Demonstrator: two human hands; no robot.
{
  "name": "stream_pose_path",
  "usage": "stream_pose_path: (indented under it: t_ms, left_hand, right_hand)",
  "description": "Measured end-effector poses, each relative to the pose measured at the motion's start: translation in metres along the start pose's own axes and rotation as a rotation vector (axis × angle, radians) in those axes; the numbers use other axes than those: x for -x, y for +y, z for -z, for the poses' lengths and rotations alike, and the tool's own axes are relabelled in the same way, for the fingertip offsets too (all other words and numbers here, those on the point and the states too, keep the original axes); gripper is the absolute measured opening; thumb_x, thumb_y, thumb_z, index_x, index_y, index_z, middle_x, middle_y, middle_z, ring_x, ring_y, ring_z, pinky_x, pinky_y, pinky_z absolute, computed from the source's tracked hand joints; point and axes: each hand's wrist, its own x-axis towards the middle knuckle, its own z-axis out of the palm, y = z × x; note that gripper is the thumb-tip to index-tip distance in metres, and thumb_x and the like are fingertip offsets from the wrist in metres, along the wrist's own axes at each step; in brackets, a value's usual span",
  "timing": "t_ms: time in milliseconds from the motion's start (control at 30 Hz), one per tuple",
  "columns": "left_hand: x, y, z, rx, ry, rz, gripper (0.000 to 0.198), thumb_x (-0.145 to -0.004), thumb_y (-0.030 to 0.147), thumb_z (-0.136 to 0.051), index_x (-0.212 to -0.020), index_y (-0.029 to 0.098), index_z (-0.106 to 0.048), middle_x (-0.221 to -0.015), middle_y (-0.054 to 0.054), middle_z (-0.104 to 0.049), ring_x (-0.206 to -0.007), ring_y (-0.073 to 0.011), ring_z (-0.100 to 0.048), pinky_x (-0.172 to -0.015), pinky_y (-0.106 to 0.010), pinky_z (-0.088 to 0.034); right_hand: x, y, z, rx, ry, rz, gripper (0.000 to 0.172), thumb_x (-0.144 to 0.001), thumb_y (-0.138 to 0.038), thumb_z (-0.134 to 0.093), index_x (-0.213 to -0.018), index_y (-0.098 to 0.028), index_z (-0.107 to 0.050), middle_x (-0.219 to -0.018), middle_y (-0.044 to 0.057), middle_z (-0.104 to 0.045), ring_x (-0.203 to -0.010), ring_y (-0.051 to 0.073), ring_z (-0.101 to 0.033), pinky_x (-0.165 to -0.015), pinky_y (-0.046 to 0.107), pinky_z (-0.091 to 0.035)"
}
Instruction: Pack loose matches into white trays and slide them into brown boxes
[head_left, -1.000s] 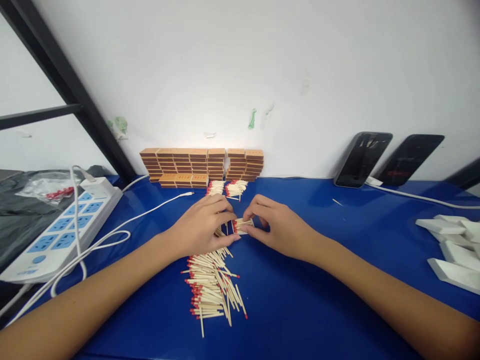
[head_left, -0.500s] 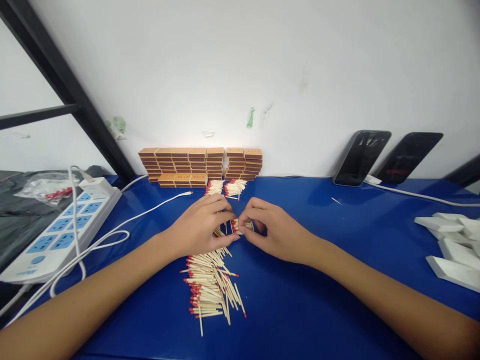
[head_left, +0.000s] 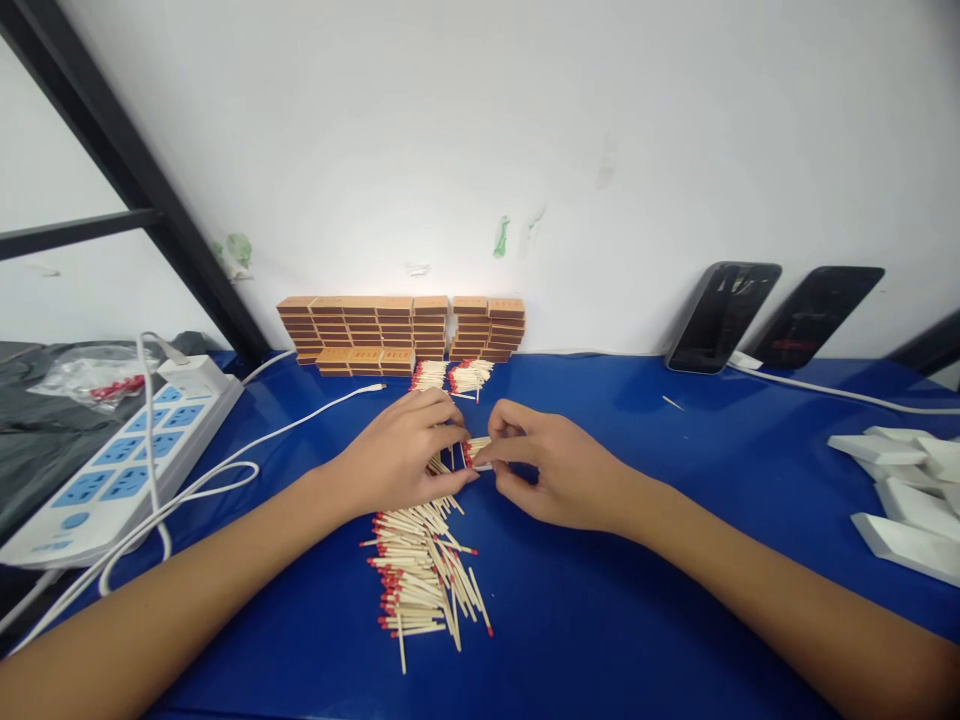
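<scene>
A small white matchbox tray [head_left: 475,452] filled with red-tipped matches sits on the blue table [head_left: 645,560] between my hands. My left hand [head_left: 405,450] is curled, fingers closed against the tray's left end. My right hand [head_left: 551,462] pinches the tray from the right, thumb and fingers closed on it. A loose pile of matches [head_left: 424,572] lies just in front of my left hand. Two small bundles of matches [head_left: 454,376] lie beyond my hands, before stacked brown matchboxes [head_left: 401,330] at the wall.
A white power strip [head_left: 124,455] with cables lies at the left. Two dark phones [head_left: 772,315] lean on the wall at the right, with a white cable. White empty trays [head_left: 904,485] lie at the far right. A plastic bag [head_left: 94,375] sits far left.
My right hand's fingers have shifted over the tray, thumb now lying across its top. My left hand has stayed in place.
</scene>
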Motion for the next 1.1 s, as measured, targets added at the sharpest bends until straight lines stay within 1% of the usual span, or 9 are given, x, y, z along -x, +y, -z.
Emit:
stream_pose_path:
  t_ms: [100,267,500,567,633,800,867,1000,1100]
  left_hand:
    - [-0.001,0.0,0.0,0.003,0.003,-0.002,0.031,-0.096,0.045,-0.065,-0.102,0.016,-0.075,-0.102,-0.008,-0.069,-0.101,-0.0238,-0.062,-0.093,-0.041,-0.053]
    - [0.0,0.0,0.0,0.005,-0.002,0.008,0.031,-0.096,0.045,-0.066,-0.102,0.016,-0.075,-0.103,-0.008,-0.07,-0.101,-0.024,-0.062,-0.094,-0.041,-0.053]
    - [0.0,0.001,0.001,0.002,-0.021,0.02,0.032,-0.096,0.046,-0.066,-0.102,0.016,-0.075,-0.103,-0.008,-0.069,-0.102,-0.024,-0.062,-0.095,-0.041,-0.053]
    - [-0.001,0.001,0.001,0.0,-0.031,0.025,0.033,-0.096,0.046,-0.066,-0.104,0.016,-0.075,-0.104,-0.008,-0.069,-0.103,-0.0244,-0.062,-0.096,-0.042,-0.052]
    - [0.0,0.0,0.001,-0.003,-0.035,0.029,0.035,-0.096,0.048,-0.066,-0.107,0.016,-0.075,-0.104,-0.008,-0.069,-0.104,-0.0252,-0.062,-0.097,-0.043,-0.052]
    - [0.001,-0.001,0.001,0.022,-0.015,0.042,0.033,-0.094,0.047,-0.069,-0.105,0.016,-0.075,-0.107,-0.009,-0.07,-0.107,-0.0258,-0.062,-0.099,-0.043,-0.053]
    - [0.001,-0.002,0.002,0.037,0.0,0.046,0.031,-0.093,0.046,-0.07,-0.103,0.016,-0.075,-0.106,-0.009,-0.07,-0.107,-0.0256,-0.063,-0.098,-0.042,-0.053]
    - [0.002,-0.003,0.006,0.054,0.035,0.063,0.03,-0.094,0.044,-0.069,-0.103,0.016,-0.073,-0.106,-0.009,-0.07,-0.104,-0.0249,-0.063,-0.097,-0.042,-0.053]
    - [0.002,-0.004,0.008,0.076,0.083,0.071,0.03,-0.094,0.043,-0.07,-0.105,0.015,-0.072,-0.105,-0.009,-0.07,-0.103,-0.0244,-0.063,-0.098,-0.042,-0.053]
  right_hand:
    - [0.0,-0.001,0.001,0.006,0.015,0.009,0.021,-0.088,-0.01,-0.056,-0.09,-0.018,-0.075,-0.097,0.005,-0.057,-0.07,0.013,-0.051,-0.065,0.029,-0.042]
    - [0.0,0.0,0.002,-0.005,0.001,0.018,0.02,-0.087,-0.009,-0.056,-0.084,-0.018,-0.074,-0.095,0.005,-0.057,-0.069,0.012,-0.05,-0.064,0.028,-0.04]
    - [0.001,0.0,0.001,0.014,-0.002,0.028,0.021,-0.086,-0.009,-0.056,-0.083,-0.018,-0.075,-0.096,0.005,-0.058,-0.069,0.012,-0.051,-0.063,0.029,-0.041]
    - [0.0,0.0,0.0,-0.013,0.022,0.012,0.021,-0.088,-0.01,-0.056,-0.087,-0.019,-0.075,-0.095,0.005,-0.059,-0.07,0.012,-0.053,-0.064,0.029,-0.042]
    - [-0.003,0.003,0.0,-0.072,0.101,-0.055,0.02,-0.089,-0.013,-0.057,-0.094,-0.02,-0.076,-0.091,0.003,-0.06,-0.069,0.012,-0.054,-0.064,0.028,-0.044]
    - [-0.023,0.041,0.016,-0.119,0.506,-0.44,0.012,-0.09,-0.028,-0.064,-0.091,-0.019,-0.072,-0.074,0.0,-0.061,-0.062,0.014,-0.053,-0.062,0.03,-0.045]
    - [-0.035,0.062,0.028,-0.067,0.597,-0.506,0.019,-0.087,-0.035,-0.069,-0.099,-0.019,-0.071,-0.081,0.001,-0.062,-0.063,0.015,-0.054,-0.065,0.032,-0.048]
    - [-0.057,0.095,0.047,0.123,0.561,-0.362,0.036,-0.084,-0.039,-0.074,-0.114,-0.021,-0.069,-0.109,0.01,-0.067,-0.09,0.025,-0.063,-0.078,0.041,-0.053]
    - [-0.07,0.108,0.051,0.167,0.494,-0.298,0.038,-0.085,-0.038,-0.074,-0.119,-0.022,-0.068,-0.118,0.012,-0.07,-0.108,0.032,-0.061,-0.086,0.048,-0.053]
